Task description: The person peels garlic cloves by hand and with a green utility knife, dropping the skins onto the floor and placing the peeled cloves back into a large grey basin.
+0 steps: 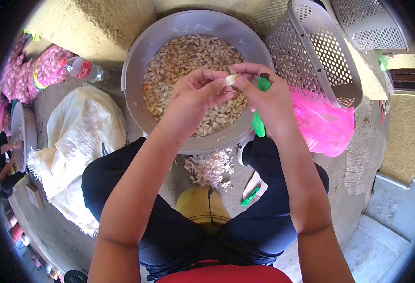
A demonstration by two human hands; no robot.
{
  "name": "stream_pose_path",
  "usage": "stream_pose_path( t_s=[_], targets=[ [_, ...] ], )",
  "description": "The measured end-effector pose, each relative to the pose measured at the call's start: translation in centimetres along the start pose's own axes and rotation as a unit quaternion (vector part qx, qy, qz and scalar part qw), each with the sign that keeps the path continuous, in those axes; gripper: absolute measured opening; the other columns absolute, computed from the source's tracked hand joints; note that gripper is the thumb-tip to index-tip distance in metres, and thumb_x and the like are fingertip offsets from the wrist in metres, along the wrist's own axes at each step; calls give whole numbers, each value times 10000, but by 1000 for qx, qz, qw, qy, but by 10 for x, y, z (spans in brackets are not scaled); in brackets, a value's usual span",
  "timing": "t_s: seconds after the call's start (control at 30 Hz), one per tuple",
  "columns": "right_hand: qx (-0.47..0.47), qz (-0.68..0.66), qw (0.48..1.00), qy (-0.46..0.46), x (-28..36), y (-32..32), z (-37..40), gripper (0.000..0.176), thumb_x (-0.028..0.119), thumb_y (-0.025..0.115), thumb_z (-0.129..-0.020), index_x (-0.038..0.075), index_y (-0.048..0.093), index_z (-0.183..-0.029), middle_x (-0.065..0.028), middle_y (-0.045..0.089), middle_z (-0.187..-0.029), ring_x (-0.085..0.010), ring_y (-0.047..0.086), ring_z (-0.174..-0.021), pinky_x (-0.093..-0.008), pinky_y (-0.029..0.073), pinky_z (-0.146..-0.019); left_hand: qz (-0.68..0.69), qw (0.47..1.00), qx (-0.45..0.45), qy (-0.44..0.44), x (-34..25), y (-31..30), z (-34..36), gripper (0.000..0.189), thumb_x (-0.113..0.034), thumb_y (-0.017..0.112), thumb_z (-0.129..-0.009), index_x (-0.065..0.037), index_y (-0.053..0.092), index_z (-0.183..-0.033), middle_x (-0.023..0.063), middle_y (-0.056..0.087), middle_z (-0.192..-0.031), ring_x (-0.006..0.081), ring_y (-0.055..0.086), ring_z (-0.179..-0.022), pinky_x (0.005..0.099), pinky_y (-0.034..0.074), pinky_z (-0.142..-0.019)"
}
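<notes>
Person sits w/ knees apart, both hands raised over a big grey basin (136, 61) on the floor. Left hand (195, 96) is pinched shut, thumb & fingertips clamped on one pale garlic clove (231, 80). Right hand (268, 101) meets it from the other side: fingertips touch the same clove, rest of the fist is wrapped round a green-handled knife (259, 125), handle sticking out below the palm. Blade is hidden behind the fingers, can't tell which way it points. The clove sits between the 2 hands, above the right half of the basin, not touching it.

Basin is filled approx. halfway w/ peeled cloves (184, 56). Below its near rim, between the legs, a small heap of dry skins (209, 167) lies on the floor, just beside a yellow stool (200, 205). A green-and-white object (250, 194) lies right of the stool; too small to tell what.

Right of basin: grey mesh basket (320, 56) tilted on its side, pink plastic bag (330, 125) touching it below. Left: white sack (82, 132), plastic bottle w/ red label (82, 70), pink net bags (51, 63). Far left edge, another person's arm (7, 147) by a 2nd basin (28, 127).
</notes>
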State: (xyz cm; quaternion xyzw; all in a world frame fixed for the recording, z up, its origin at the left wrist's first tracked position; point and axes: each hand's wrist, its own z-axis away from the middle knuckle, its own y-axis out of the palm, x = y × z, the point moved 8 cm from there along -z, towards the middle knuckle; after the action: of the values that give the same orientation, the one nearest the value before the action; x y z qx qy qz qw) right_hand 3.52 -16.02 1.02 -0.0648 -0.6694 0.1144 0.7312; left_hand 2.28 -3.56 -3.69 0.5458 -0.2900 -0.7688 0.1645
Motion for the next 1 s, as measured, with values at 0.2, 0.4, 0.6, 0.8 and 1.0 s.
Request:
stream_pose_path(
  t_s=[0.2,0.4,0.6,0.8,1.0],
  targets=[
    [11,23,1000,8,-1,0,0,176,142,629,-747,26,632,-880,-43,615,-736,-93,540,-688,-236,434,-647,-17,1000,2,10,-2,0,1,157,-60,508,-842,31,507,-970,114,571,-960,168,573,-868,291,482,-807],
    [-19,48,999,11,-1,-5,1,159,144,635,-739,20,641,-838,-60,621,-714,-92,539,-652,-243,434,-617,-73,997,-14,31,-5,1,0,150,-57,508,-843,31,508,-965,115,568,-957,165,572,-868,303,482,-816],
    [-36,63,997,6,-2,-5,1,170,148,642,-726,6,631,-819,-78,613,-685,-109,545,-630,-254,439,-609,-102,993,-30,50,-10,2,2,133,-47,524,-832,29,516,-941,110,571,-939,161,572,-862,292,488,-803],
    [-18,34,999,36,-8,-4,0,170,153,645,-734,18,630,-836,-48,605,-665,-82,515,-552,-232,417,-519,-141,988,-22,65,-9,2,1,150,-48,561,-813,23,516,-938,100,572,-929,156,574,-860,279,488,-791],
    [24,-63,994,83,-12,1,0,176,162,652,-746,38,627,-869,7,571,-637,-33,459,-486,-178,346,-426,-120,989,-19,79,-13,5,2,148,-47,562,-813,18,518,-939,92,570,-921,158,573,-864,276,485,-793]
  ],
)
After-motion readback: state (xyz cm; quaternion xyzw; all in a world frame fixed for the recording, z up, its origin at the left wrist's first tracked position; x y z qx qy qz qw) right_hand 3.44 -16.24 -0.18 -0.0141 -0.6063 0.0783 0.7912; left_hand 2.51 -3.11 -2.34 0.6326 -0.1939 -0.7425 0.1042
